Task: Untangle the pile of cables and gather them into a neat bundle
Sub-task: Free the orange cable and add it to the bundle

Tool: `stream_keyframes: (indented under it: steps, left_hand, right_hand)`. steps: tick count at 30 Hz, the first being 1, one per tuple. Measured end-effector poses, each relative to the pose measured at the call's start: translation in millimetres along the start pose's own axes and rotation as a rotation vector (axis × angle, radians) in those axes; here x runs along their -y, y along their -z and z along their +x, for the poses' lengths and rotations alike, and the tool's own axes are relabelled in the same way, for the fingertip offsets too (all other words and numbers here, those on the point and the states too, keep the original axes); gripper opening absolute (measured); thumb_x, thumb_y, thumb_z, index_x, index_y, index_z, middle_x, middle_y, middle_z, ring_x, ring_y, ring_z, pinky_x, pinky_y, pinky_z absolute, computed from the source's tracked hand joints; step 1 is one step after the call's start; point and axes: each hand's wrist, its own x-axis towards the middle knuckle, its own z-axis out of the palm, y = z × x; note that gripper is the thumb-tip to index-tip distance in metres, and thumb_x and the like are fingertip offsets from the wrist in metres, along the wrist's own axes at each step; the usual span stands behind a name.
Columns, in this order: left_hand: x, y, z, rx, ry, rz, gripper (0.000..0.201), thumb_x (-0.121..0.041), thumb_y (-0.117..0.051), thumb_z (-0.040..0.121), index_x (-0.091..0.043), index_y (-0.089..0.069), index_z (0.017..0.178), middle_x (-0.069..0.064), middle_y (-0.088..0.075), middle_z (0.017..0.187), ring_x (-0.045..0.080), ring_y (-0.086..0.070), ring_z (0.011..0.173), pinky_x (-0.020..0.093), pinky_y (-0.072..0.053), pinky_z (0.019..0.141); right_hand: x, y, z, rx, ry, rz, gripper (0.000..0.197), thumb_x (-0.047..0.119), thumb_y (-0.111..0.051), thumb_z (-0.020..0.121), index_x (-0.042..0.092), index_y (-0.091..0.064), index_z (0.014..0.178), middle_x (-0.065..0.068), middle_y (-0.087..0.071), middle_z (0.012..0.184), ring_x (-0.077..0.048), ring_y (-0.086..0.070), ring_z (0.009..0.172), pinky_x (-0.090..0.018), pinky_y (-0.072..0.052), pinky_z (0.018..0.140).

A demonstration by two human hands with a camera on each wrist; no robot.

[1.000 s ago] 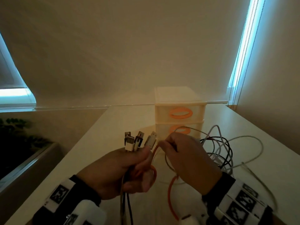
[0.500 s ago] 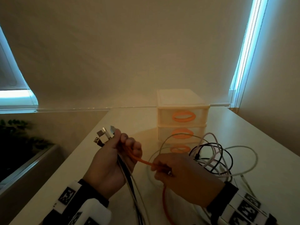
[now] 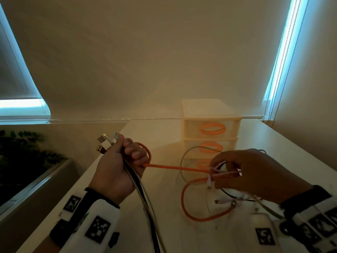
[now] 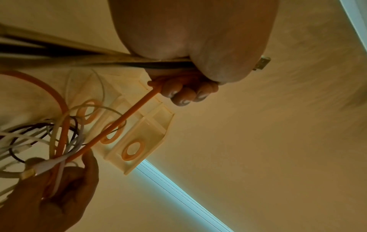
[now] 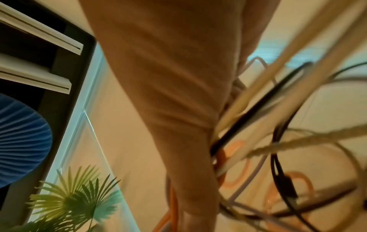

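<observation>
My left hand (image 3: 116, 167) is closed in a fist around a bunch of cables (image 3: 140, 189), their USB plugs (image 3: 106, 141) projecting above the thumb. My right hand (image 3: 255, 174) pinches a white cable end (image 3: 224, 174) together with the orange cable (image 3: 175, 167). The orange cable is smooth and round; it runs taut between both hands, then loops on the white table (image 3: 164, 136). Black, white and beige strands lie tangled under the right hand. The left wrist view shows fingertips (image 4: 184, 95) clamping the orange cable (image 4: 123, 120); the right wrist view is blurred, showing the tangle (image 5: 278, 141) beside the palm.
</observation>
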Motion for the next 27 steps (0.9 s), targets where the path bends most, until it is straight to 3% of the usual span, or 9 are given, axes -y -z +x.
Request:
stream_keyframes:
  steps: [3, 6, 9, 12, 14, 18, 21, 25, 27]
  left_hand:
    - [-2.0, 1.0, 0.9, -0.011, -0.038, 0.007, 0.046, -0.045, -0.039, 0.106, -0.02, -0.045, 0.068, -0.007, -0.035, 0.061, 0.009, -0.035, 0.053, 0.021, -0.031, 0.048]
    - [-6.7, 6.3, 6.2, -0.057, -0.074, 0.021, 0.046, -0.047, -0.038, 0.105, -0.02, -0.045, 0.069, -0.007, -0.035, 0.061, 0.009, -0.036, 0.052, 0.021, -0.031, 0.048]
    - [-10.0, 13.8, 12.1, -0.115, -0.086, 0.027, 0.047, -0.049, -0.037, 0.105, -0.02, -0.046, 0.069, -0.008, -0.036, 0.062, 0.01, -0.037, 0.051, 0.022, -0.031, 0.048]
    - [-9.7, 17.6, 15.5, -0.179, -0.096, 0.076, 0.048, -0.049, -0.036, 0.106, -0.02, -0.045, 0.069, -0.007, -0.037, 0.061, 0.01, -0.037, 0.049, 0.022, -0.031, 0.046]
    - [-9.9, 19.1, 16.9, -0.206, -0.105, 0.094, 0.047, -0.049, -0.037, 0.106, -0.02, -0.045, 0.07, -0.007, -0.038, 0.06, 0.01, -0.037, 0.05, 0.022, -0.031, 0.046]
    - [-14.8, 26.3, 21.0, -0.246, -0.125, 0.06, 0.047, -0.048, -0.037, 0.106, -0.02, -0.044, 0.069, -0.008, -0.037, 0.06, 0.01, -0.037, 0.049, 0.021, -0.031, 0.044]
    - [-15.1, 26.6, 21.6, -0.251, -0.132, 0.054, 0.048, -0.05, -0.036, 0.106, -0.021, -0.044, 0.068, -0.008, -0.037, 0.059, 0.009, -0.036, 0.049, 0.021, -0.03, 0.046]
    - [-11.8, 23.2, 23.0, -0.246, -0.162, 0.074, 0.049, -0.049, -0.036, 0.106, -0.021, -0.043, 0.067, -0.008, -0.036, 0.057, 0.009, -0.035, 0.048, 0.021, -0.03, 0.042]
    - [-8.0, 21.5, 22.2, -0.233, -0.152, 0.083, 0.049, -0.048, -0.036, 0.107, -0.021, -0.043, 0.067, -0.008, -0.036, 0.057, 0.009, -0.035, 0.047, 0.019, -0.03, 0.041]
  right_hand:
    - [-12.1, 3.8, -3.5, -0.12, 0.047, 0.126, 0.028, 0.063, -0.073, 0.073, 0.05, -0.071, 0.098, 0.013, -0.066, 0.083, -0.011, -0.064, 0.076, -0.035, -0.056, 0.066]
    - [-17.6, 1.4, -3.7, -0.315, 0.098, 0.259, 0.014, 0.052, -0.073, 0.08, 0.044, -0.076, 0.091, 0.009, -0.063, 0.083, -0.014, -0.061, 0.077, -0.019, -0.049, 0.063]
    - [-20.3, -4.7, 1.4, -0.479, 0.052, 0.324, 0.022, 0.036, -0.07, 0.081, 0.036, -0.077, 0.102, 0.011, -0.062, 0.094, -0.009, -0.061, 0.093, -0.01, -0.047, 0.075]
    - [-31.5, -9.4, 5.1, -0.502, 0.015, 0.351, 0.033, 0.024, -0.066, 0.087, 0.033, -0.072, 0.118, 0.009, -0.061, 0.111, -0.007, -0.059, 0.109, -0.012, -0.047, 0.089]
    - [-39.2, -5.7, 2.4, -0.46, 0.042, 0.425, 0.034, 0.01, -0.062, 0.092, 0.03, -0.072, 0.118, 0.009, -0.064, 0.105, -0.01, -0.061, 0.105, -0.015, -0.049, 0.09]
    - [-53.0, 3.3, 2.2, -0.591, -0.041, 0.648, 0.054, -0.016, -0.049, 0.09, 0.027, -0.08, 0.082, -0.004, -0.069, 0.092, -0.014, -0.063, 0.092, -0.021, -0.05, 0.081]
    - [-56.2, 2.5, 4.0, -0.694, -0.123, 0.722, 0.056, -0.016, -0.044, 0.081, 0.028, -0.074, 0.065, -0.001, -0.065, 0.086, -0.011, -0.059, 0.087, -0.03, -0.043, 0.081]
    - [-39.8, 8.4, -4.9, -0.537, -0.072, 0.482, 0.063, -0.021, -0.054, 0.074, 0.039, -0.072, 0.083, 0.013, -0.061, 0.112, -0.003, -0.055, 0.114, -0.027, -0.041, 0.098]
    - [-17.5, 13.7, -13.7, -0.442, 0.062, 0.235, 0.059, -0.013, -0.059, 0.071, 0.039, -0.068, 0.096, 0.019, -0.059, 0.111, -0.005, -0.053, 0.115, -0.022, -0.04, 0.096]
